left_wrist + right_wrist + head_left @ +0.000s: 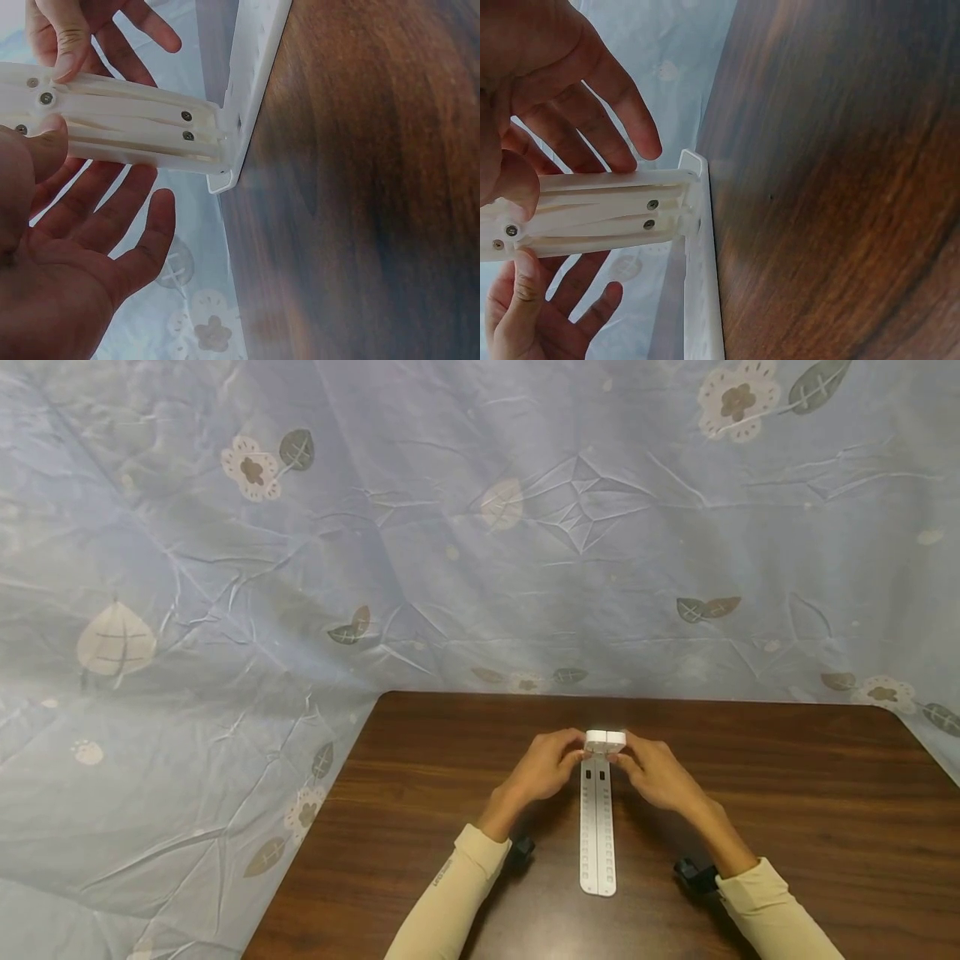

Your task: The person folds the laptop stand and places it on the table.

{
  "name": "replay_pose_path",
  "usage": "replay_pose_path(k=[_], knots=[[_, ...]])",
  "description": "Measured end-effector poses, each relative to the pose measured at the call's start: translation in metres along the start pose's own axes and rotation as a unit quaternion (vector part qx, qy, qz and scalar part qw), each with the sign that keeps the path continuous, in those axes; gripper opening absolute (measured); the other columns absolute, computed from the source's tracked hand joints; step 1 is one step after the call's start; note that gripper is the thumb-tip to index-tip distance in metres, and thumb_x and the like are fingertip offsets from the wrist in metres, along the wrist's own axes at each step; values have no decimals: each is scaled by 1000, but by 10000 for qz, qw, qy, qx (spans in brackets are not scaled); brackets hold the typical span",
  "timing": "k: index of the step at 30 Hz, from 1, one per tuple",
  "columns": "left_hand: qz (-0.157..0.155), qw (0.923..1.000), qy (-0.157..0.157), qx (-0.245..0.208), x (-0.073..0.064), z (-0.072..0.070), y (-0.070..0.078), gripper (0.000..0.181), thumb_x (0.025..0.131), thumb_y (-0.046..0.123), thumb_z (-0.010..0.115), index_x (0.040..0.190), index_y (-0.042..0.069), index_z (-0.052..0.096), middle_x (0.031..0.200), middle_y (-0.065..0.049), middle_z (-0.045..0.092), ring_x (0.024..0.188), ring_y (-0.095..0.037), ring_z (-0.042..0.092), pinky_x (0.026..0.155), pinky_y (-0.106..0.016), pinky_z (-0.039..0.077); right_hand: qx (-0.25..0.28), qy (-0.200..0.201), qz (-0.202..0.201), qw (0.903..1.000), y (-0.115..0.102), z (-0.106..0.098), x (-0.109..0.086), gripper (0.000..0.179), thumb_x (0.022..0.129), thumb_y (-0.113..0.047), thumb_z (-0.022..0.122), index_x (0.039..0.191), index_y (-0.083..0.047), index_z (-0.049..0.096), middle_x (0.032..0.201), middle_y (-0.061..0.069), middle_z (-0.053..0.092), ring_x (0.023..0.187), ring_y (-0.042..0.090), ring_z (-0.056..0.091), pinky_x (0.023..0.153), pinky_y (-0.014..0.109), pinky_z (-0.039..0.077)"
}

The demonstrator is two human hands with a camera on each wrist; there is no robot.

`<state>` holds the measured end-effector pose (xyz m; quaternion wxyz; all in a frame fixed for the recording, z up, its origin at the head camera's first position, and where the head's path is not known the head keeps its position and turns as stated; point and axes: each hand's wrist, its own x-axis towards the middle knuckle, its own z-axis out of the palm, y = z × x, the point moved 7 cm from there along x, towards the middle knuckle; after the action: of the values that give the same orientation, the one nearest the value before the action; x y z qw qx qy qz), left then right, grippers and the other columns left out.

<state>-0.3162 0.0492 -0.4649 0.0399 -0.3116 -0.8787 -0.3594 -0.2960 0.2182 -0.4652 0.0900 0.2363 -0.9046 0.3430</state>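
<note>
A white hinged plastic stand is on the brown table. Its long flat base (597, 835) lies toward me with a row of small square marks along each side of a centre seam. From the far end rises an upright arm (604, 742), its screw-studded inner face (142, 124) showing in both wrist views. My left hand (543, 767) pinches one edge of this arm, thumb on the inner face and fingers behind. On the opposite edge, my right hand (663, 774) grips the same way. Both thumbs press near the screws (511, 230), the outer fingers spread loosely.
The dark wood-grain table (787, 793) extends to both sides of the stand. Behind it and at its left hangs a pale blue cloth (450, 568) with flowers and leaves. Black wrist devices (696, 877) sit under both cream sleeves (450, 893).
</note>
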Motion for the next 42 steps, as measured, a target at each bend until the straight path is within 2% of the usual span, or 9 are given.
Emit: replay_pose_path(k=[4, 8, 15, 22, 27, 30, 34, 37, 42], knots=[[74, 10000, -2, 26, 0, -3, 3, 17, 107, 13, 66, 121, 7, 73, 110, -7, 78, 91, -13, 68, 83, -24, 58, 49, -120, 31, 9999, 0, 0, 0, 14, 107, -9, 65, 120, -7, 67, 101, 12, 77, 85, 18, 66, 73, 33, 54], [64, 10000, -28, 15, 0, -3, 3, 17, 107, 13, 66, 121, 7, 73, 113, -8, 79, 92, -13, 69, 85, -23, 58, 43, -167, 4, 9999, -1, 0, 0, 6, 106, -9, 66, 112, -10, 66, 87, 6, 67, 77, 16, 56, 69, 29, 46], [-2, 9998, -136, -123, -3, 0, -1, 21, 106, 11, 67, 126, 6, 73, 126, -10, 78, 107, -18, 73, 93, -26, 60, 82, -186, -60, 9998, -2, 0, -2, 11, 103, -6, 69, 113, -11, 69, 100, 6, 77, 85, 17, 62, 76, 37, 54], [-43, 9987, -343, -387, -6, 3, -4, 28, 106, 11, 67, 133, 4, 70, 133, -13, 75, 105, -18, 73, 91, -24, 60, 288, -476, 258, 9981, 2, 4, -4, 22, 104, -5, 67, 126, -8, 69, 106, 11, 76, 75, 12, 57, 66, 27, 47], [-66, 9975, -381, -587, -7, 5, -6, 30, 107, 10, 66, 135, 1, 69, 137, -17, 73, 120, -25, 73, 100, -30, 60, 321, -519, 273, 9978, 1, 5, -4, 25, 103, 0, 67, 127, -6, 69, 121, 14, 77, 88, 18, 63, 74, 30, 50], [-84, 9979, -350, -541, -9, 5, -5, 29, 106, 9, 67, 134, 2, 70, 136, -14, 74, 123, -23, 72, 103, -31, 59, 369, -578, 318, 9971, 2, 6, -5, 28, 102, 2, 66, 129, -4, 68, 107, 13, 76, 75, 14, 60, 64, 27, 49], [-148, 9983, -364, -436, -11, 5, -4, 30, 106, 10, 68, 135, 6, 70, 133, -8, 75, 94, -12, 68, 85, -23, 57, 421, -646, 340, 9964, 4, 7, -8, 34, 101, 5, 62, 133, -2, 67, 89, 11, 67, 56, 5, 44, 50, 21, 39], [-159, 9982, -384, -428, -13, 5, -4, 30, 105, 10, 68, 135, 7, 70, 127, -7, 76, 71, -7, 51, 68, -19, 47, 417, -620, 308, 9967, 4, 8, -9, 38, 98, 10, 60, 133, -2, 67, 92, 12, 67, 54, 3, 41, 48, 20, 37], [-143, 9982, -395, -431, -15, 6, -5, 30, 105, 11, 69, 135, 8, 70, 124, -7, 76, 65, -2, 45, 64, -17, 45, 483, -661, 319, 9961, 4, 8, -11, 43, 95, 13, 59, 135, -3, 66, 88, 12, 66, 52, 1, 38, 46, 17, 33]])
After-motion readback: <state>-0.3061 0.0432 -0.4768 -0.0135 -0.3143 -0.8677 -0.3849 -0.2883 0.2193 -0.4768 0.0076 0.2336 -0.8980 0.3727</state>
